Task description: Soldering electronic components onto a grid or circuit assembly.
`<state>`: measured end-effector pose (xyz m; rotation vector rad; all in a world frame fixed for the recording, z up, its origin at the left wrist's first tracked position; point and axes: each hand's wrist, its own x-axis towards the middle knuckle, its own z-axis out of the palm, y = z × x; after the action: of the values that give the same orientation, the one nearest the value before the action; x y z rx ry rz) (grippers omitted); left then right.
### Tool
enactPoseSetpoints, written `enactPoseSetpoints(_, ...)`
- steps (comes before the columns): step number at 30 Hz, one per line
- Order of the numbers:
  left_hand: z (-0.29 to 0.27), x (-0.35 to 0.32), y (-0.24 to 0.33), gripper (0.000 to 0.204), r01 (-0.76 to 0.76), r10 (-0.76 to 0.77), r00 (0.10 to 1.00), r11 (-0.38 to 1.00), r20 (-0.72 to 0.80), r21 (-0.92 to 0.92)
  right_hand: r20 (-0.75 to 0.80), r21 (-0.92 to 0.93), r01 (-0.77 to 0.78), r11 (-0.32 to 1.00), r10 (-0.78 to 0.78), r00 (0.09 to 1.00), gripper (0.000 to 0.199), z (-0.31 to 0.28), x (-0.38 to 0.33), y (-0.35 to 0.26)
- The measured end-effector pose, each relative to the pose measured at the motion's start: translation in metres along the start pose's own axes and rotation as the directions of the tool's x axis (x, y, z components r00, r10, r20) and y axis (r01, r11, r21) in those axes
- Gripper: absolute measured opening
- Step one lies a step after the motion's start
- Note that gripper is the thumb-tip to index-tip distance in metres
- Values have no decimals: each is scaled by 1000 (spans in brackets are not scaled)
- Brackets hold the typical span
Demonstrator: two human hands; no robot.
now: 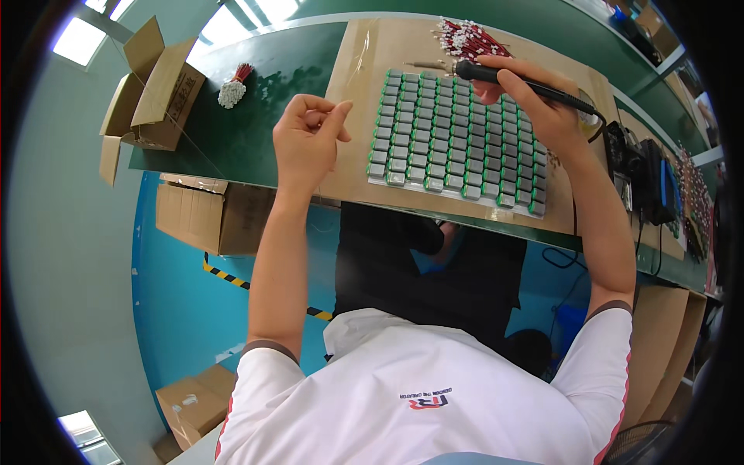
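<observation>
While right hand (542,108) clamps soldering iron (511,81) at upper right, left hand (306,139) fingertips pinch thin solder wire (319,203) mid-frame.

An open cardboard box (151,89) sat at the bench's left end. A white-tipped wire bundle (232,87) lay beside it. More boxes (209,217) stood below.

I am counting two hands, the left hand (308,139) and the right hand (535,97), and one soldering iron (496,77). One tray (457,198) of grey parts is sitting near the bench's (256,116) front edge; its parts are too many to count. Two bundles of red wires are lying at the bench's far edge (469,39) (232,87). I am seeing three cardboard boxes (151,89) (209,217) (194,403).
</observation>
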<state>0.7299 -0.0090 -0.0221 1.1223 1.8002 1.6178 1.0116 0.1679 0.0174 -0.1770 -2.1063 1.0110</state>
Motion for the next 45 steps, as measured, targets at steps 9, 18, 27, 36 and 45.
enactPoseSetpoints(9, -4, 4, -43, 9, 61, -37, 993, 976, 114, -211, 28, 100, -157, 983, 155, 988, 29, 33, -17, 8)
enactPoseSetpoints(18, 2, 6, -29, 15, 123, -112, 986, 989, 125, -82, 183, 137, -202, 970, 176, 967, 32, 48, -29, 22)
enactPoseSetpoints(27, 0, 5, -35, 12, 90, -88, 983, 996, 159, -7, 183, 71, -253, 965, 236, 954, 34, 50, -29, 20)
enactPoseSetpoints(36, 0, 6, -36, 14, 79, -86, 980, 996, 181, 46, 199, 52, -234, 971, 219, 955, 33, 50, -29, 21)
enactPoseSetpoints(45, 0, 6, -35, 14, 93, -99, 978, 995, 184, 44, 195, 68, -201, 977, 184, 963, 32, 52, -29, 25)
